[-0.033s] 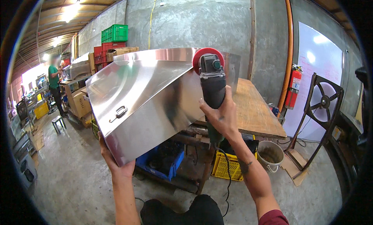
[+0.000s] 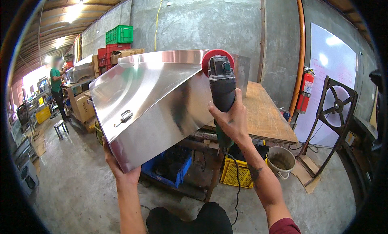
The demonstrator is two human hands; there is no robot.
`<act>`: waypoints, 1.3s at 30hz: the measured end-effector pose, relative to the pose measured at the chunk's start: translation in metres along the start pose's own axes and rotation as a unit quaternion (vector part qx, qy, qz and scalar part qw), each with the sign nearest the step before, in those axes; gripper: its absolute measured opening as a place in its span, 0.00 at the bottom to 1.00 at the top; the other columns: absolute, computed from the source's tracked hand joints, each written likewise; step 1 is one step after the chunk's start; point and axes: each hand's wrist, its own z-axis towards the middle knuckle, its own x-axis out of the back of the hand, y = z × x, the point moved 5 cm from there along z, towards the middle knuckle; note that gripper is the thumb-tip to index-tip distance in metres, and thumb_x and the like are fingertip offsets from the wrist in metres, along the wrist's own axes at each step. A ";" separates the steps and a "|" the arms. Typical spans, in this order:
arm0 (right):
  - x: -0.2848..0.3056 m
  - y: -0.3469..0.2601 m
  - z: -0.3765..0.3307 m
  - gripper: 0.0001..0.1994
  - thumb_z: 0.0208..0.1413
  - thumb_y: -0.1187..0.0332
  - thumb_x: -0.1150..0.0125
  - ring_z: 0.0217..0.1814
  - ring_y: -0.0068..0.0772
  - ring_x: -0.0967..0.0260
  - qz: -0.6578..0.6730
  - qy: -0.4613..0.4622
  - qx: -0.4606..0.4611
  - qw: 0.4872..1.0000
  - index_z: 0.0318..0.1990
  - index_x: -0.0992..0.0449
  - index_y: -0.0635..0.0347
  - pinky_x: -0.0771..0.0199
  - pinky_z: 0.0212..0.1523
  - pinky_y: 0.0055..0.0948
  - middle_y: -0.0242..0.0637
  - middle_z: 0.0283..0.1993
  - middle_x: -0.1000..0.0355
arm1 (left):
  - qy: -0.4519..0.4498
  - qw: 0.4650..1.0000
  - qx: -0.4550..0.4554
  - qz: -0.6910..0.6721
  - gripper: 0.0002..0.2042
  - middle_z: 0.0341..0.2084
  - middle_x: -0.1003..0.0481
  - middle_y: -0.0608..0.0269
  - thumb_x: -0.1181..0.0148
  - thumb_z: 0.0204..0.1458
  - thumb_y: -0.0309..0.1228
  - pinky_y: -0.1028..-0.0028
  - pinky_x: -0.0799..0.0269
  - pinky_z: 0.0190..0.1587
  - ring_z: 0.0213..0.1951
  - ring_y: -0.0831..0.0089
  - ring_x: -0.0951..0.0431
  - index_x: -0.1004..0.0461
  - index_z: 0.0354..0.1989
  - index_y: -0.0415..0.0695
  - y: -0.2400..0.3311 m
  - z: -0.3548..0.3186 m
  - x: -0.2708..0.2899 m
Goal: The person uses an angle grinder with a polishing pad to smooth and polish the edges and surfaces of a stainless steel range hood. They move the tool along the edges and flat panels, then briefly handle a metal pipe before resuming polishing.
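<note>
A large shiny sheet-metal box rests tilted on the wooden bench, with a small latch-like metal fitting on its upper face. My left hand grips its near lower corner, with the fingers partly hidden round the edge. My right hand is wrapped round the body of a corded angle grinder, held upright. The grinder's red disc is at the box's far right edge; whether the two touch, I cannot tell.
The plywood bench top extends right. Below are a blue crate, a yellow crate and the grinder's cord. A bucket, a metal frame and a fire extinguisher stand right. Far left is another person.
The grinder and my right hand have shifted very slightly to the right. The box and my left hand stay in place.
</note>
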 end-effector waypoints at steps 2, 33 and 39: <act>0.001 0.000 0.009 0.36 0.57 0.58 0.22 0.44 0.61 0.13 0.002 -0.002 -0.004 1.000 0.67 0.36 0.63 0.16 0.47 0.53 0.58 0.41 0.17 | -0.006 1.000 -0.005 -0.004 0.33 0.66 0.22 0.64 0.47 0.71 0.64 0.52 0.24 0.67 0.67 0.62 0.23 0.26 0.73 0.55 0.000 0.006 -0.004; -0.002 -0.019 -0.016 0.35 0.55 0.59 0.20 0.44 0.51 0.13 0.051 -0.033 0.002 0.998 0.64 0.33 0.65 0.15 0.48 0.47 0.56 0.42 0.17 | -0.018 1.000 0.007 -0.017 0.32 0.65 0.21 0.65 0.47 0.72 0.63 0.55 0.25 0.67 0.65 0.61 0.22 0.25 0.72 0.53 -0.001 0.001 -0.002; -0.001 -0.011 -0.011 0.25 0.57 0.62 0.20 0.40 0.30 0.20 0.057 -0.028 -0.020 0.998 0.54 0.29 0.61 0.17 0.41 0.37 0.40 0.41 0.20 | 0.007 1.000 0.006 -0.023 0.32 0.64 0.20 0.65 0.47 0.71 0.64 0.57 0.25 0.67 0.64 0.62 0.21 0.23 0.70 0.53 -0.002 0.005 0.005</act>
